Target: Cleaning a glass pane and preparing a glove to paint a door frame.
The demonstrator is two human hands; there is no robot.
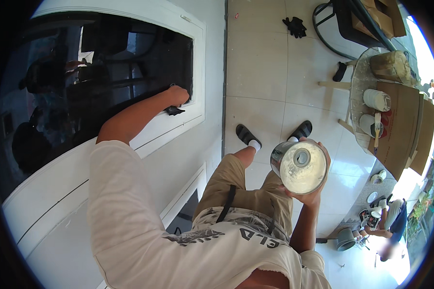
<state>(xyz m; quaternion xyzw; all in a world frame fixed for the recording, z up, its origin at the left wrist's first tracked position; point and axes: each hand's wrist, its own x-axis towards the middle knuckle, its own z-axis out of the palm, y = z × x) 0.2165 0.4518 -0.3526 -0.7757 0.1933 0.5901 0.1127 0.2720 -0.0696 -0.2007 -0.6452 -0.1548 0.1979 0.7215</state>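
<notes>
My left hand is closed against the lower corner of a dark glass pane, by its white frame. What its fingers hold, if anything, is hidden. A crumpled black piece shows on the frame just below the hand; I cannot tell whether the fingers grip it. With my right hand I hold a metal can in front of my legs. The fingers wrap round its side. Its end facing up is smeared cream, with a small round ring off its middle.
To the right stands a round stool or table with tubs, a brush and cardboard. Black gloves lie on the tiled floor near a chair. Another person crouches at lower right beside a grey bucket.
</notes>
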